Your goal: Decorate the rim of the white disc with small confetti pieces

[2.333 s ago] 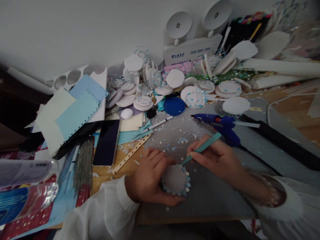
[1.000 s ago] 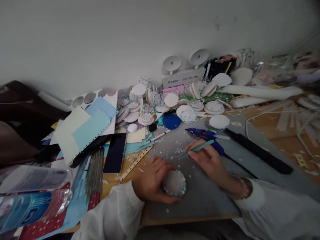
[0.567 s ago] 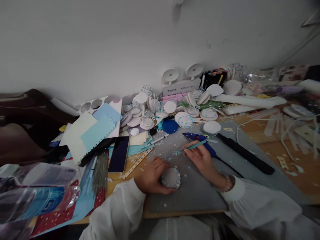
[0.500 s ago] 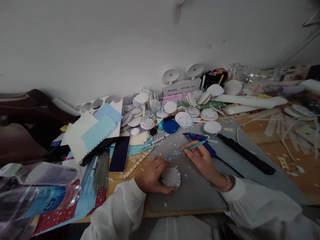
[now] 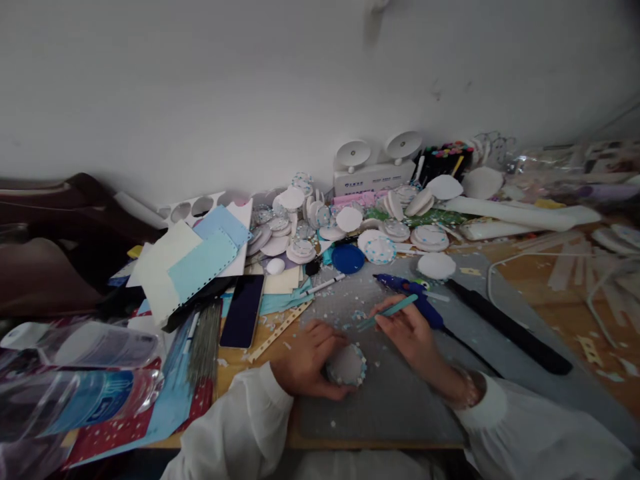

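The left hand [image 5: 311,360] grips a pale, round, blue-edged disc [image 5: 346,366] on the flat grey mat [image 5: 390,410] as the right hand [image 5: 411,337], right of the disc, pinches slim teal tweezers [image 5: 400,306] slanting toward its far edge.

Left fingers [image 5: 323,337] cover the left rim of the white disc [image 5: 346,365]; trim there unseen. Right fingers [image 5: 400,330] partly mask the tweezers [image 5: 399,306]; tips too small to tell whether they pinch a scrap. Tweezers' rear end overlaps the blue glue gun [image 5: 430,312]. Lettering on white box [image 5: 373,179] mostly illegible. Lower bottle [image 5: 103,399] runs off left edge; left sleeve [image 5: 237,420], right sleeve [image 5: 540,423] cut at bottom. Far-right packaging [image 5: 545,164] blurred.
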A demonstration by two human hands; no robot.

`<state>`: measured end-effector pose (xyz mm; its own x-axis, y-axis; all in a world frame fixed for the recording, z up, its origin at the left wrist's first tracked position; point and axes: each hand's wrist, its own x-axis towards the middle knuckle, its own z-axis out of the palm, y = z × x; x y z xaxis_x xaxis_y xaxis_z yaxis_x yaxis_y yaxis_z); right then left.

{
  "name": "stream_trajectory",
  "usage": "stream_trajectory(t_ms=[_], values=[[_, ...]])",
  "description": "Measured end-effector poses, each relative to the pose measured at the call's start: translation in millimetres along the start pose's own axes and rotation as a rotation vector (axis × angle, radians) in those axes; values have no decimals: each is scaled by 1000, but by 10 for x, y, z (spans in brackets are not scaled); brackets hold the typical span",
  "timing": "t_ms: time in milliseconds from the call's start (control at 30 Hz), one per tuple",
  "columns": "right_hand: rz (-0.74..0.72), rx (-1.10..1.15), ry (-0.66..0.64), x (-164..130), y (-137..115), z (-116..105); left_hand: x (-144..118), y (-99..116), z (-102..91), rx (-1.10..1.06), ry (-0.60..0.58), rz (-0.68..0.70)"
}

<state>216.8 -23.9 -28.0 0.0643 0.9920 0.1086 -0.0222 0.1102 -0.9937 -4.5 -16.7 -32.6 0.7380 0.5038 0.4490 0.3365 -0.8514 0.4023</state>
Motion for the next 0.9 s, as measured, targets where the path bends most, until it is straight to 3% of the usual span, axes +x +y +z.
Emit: stream_trajectory(t_ms=[233, 467, 900], values=[[-5, -37, 7, -17, 0, -10, -28, -18, 26, -51, -4, -5], [-75, -70, 69, -8, 26, -20, -23, -34, -85, -31, -13, -86], [-22, -52, 82, 10, 18, -12, -66, -106, -136, -87, 18, -251]])
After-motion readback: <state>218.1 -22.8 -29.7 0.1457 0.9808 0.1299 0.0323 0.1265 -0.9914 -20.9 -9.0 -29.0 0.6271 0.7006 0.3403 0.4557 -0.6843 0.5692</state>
